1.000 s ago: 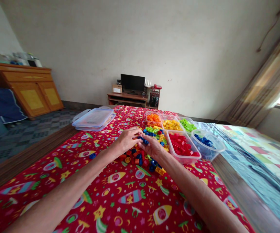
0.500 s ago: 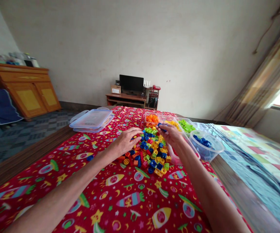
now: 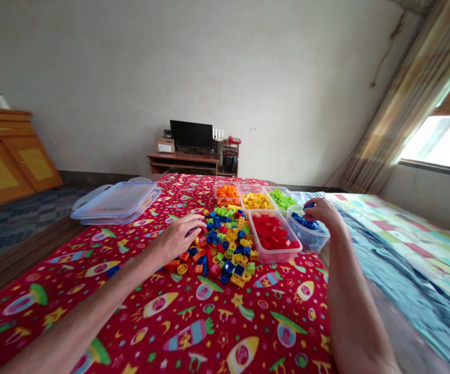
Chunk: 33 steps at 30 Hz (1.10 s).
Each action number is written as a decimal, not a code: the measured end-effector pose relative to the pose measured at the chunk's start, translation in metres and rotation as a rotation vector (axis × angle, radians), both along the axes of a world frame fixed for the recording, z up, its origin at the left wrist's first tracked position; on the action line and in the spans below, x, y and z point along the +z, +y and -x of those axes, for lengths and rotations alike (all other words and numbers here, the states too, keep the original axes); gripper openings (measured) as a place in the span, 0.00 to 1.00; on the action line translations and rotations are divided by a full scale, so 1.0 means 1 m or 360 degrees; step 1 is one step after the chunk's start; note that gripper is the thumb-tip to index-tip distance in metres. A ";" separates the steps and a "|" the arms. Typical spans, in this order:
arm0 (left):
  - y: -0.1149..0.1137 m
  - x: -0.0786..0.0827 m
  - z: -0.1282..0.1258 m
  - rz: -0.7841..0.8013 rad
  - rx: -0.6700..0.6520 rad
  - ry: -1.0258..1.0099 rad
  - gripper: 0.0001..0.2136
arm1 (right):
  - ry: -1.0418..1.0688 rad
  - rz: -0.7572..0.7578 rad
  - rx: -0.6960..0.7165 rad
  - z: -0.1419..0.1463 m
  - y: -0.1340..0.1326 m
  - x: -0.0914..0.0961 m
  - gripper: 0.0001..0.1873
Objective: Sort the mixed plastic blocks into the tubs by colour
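Observation:
A heap of mixed toy building blocks (image 3: 225,244) lies on the red patterned cloth. My left hand (image 3: 180,236) is at the heap's left edge, its fingers curled round a blue building block (image 3: 189,232) that shows only in part. Above the round clear tub (image 3: 314,241), my right hand (image 3: 323,213) pinches another blue building block (image 3: 309,205). Several blue blocks (image 3: 303,220) lie inside that tub. Left of it stands a clear box (image 3: 277,256) with red blocks (image 3: 272,232).
Behind are boxes of orange blocks (image 3: 227,192), yellow blocks (image 3: 256,201) and green blocks (image 3: 281,198). Stacked clear lids (image 3: 114,201) lie on the left. One loose blue block (image 3: 113,271) sits near my left forearm. A bed (image 3: 400,249) is at the right.
My right hand has moved right, from over the heap to above the round tub, carrying its blue block. My left hand has closed on a blue block. The view has turned right.

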<state>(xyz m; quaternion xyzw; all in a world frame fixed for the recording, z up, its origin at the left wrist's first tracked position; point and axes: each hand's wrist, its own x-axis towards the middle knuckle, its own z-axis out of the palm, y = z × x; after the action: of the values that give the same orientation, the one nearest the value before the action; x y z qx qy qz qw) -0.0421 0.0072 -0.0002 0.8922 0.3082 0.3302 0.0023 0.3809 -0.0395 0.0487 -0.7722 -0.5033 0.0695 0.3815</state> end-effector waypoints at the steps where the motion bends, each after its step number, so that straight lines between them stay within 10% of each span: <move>1: 0.001 -0.001 0.000 -0.0005 -0.0001 0.0004 0.16 | -0.0151 0.0104 -0.0040 -0.002 -0.002 0.000 0.07; 10: 0.003 0.001 0.007 0.0006 0.0052 0.0078 0.18 | -0.0321 -0.0321 -0.0347 0.022 -0.024 0.045 0.15; 20: 0.003 0.040 0.060 0.0150 0.0265 0.0232 0.21 | -0.0311 -0.0633 -0.0267 0.037 -0.030 0.059 0.14; 27: -0.011 -0.008 0.150 0.0560 0.0609 0.0586 0.23 | -0.0307 -0.0645 -0.0266 0.045 -0.032 0.061 0.13; 33: -0.039 -0.047 0.157 0.0568 0.0664 0.0680 0.25 | -0.0334 -0.0566 -0.0229 0.052 -0.030 0.061 0.12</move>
<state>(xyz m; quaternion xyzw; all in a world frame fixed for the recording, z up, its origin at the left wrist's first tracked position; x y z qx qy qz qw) -0.1994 -0.0322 -0.0474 0.8445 0.5303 0.0704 0.0260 0.3288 -0.0694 0.1095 -0.7298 -0.4881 -0.1286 0.4611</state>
